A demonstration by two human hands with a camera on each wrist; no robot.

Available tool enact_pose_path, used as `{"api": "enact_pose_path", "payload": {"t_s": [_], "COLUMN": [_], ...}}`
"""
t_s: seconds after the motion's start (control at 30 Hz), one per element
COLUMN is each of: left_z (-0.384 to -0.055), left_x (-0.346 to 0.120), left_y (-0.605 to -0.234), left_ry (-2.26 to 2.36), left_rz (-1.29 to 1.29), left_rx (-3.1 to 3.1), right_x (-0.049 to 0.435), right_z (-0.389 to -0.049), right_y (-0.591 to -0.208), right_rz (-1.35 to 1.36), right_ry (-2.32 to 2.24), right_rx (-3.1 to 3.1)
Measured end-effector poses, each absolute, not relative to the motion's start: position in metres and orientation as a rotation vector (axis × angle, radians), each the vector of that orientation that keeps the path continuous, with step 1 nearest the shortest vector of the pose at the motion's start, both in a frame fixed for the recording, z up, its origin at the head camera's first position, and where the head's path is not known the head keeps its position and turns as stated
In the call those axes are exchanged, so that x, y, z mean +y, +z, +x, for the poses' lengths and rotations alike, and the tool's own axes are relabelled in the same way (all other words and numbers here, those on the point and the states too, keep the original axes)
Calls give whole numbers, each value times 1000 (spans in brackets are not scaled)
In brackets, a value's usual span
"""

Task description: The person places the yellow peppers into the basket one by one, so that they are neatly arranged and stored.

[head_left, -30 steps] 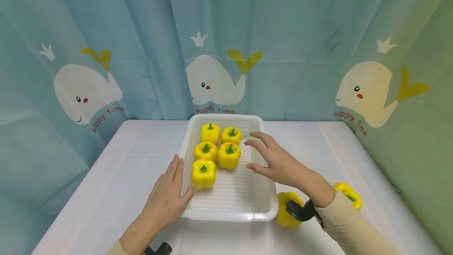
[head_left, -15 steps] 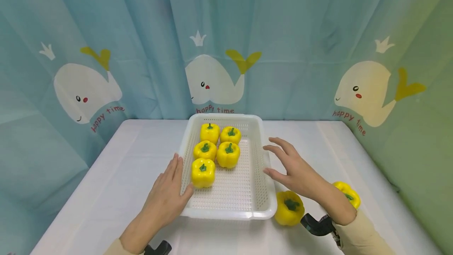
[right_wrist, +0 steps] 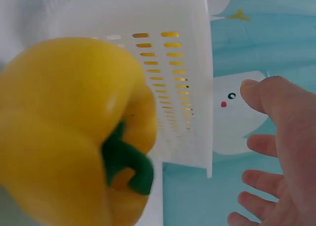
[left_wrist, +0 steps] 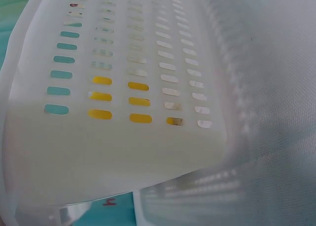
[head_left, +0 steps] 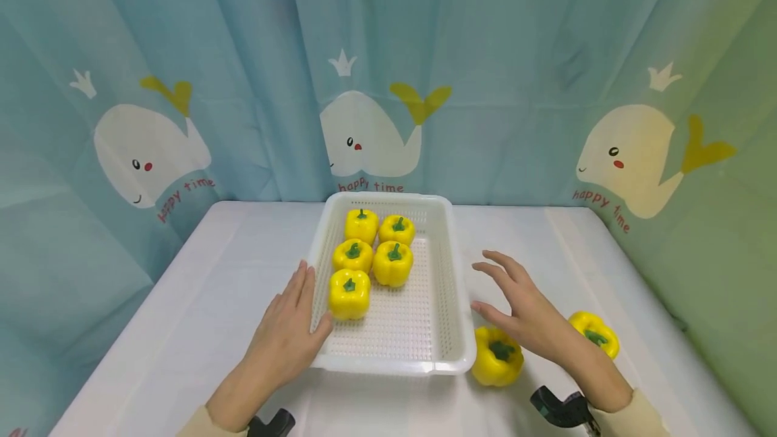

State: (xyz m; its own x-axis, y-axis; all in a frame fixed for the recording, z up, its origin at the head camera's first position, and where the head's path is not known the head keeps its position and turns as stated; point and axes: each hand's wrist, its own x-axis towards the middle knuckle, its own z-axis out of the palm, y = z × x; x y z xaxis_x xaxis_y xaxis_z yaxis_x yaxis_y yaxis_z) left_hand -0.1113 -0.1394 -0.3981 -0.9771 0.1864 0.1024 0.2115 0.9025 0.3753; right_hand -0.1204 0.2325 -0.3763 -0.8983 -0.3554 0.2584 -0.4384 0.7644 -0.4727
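Observation:
A white perforated plastic basket (head_left: 419, 366) stands mid-table in the head view, with several yellow bell peppers (head_left: 349, 294) grouped along its left side and back. My left hand (head_left: 284, 329) rests at the basket's left rim, fingers straight and close together. To the right of the basket, my right hand (head_left: 527, 309) hovers with spread fingers and nothing in its grasp. Just below it, a yellow bell pepper (head_left: 496, 359) with a green stem sits beside the basket's front right corner; it looms large in the right wrist view. Farther right lies another yellow bell pepper (head_left: 595, 334), partly behind the right forearm.
A white cloth covers the table (head_left: 255, 241). Behind it hangs a blue curtain (head_left: 504, 140) printed with whales, which continues round both sides. Black wrist devices (head_left: 561, 409) are strapped to both wrists.
My right hand has moved from over the basket's right side outward and toward the front right, fingers still spread. The left hand and the peppers have stayed put.

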Motion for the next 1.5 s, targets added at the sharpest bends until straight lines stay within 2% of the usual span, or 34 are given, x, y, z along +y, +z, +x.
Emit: {"api": "enact_pose_path", "payload": {"t_s": [0.43,0.87,1.5], "left_z": [-111,-111,-111], "left_x": [-140,-139,-139], "left_y": [-397,-398,-399], "left_ry": [-610,-594,-612], "left_rz": [-308,-319,-309], "left_rx": [-3003,-2989,-2984], "right_x": [244,243,240], "right_z": [-97,-79,-82], "right_y": [-399,-422,-430], "right_rz": [558,624,687], "right_ry": [899,871,728], "right_rx": [-2850,-2901,-2844]}}
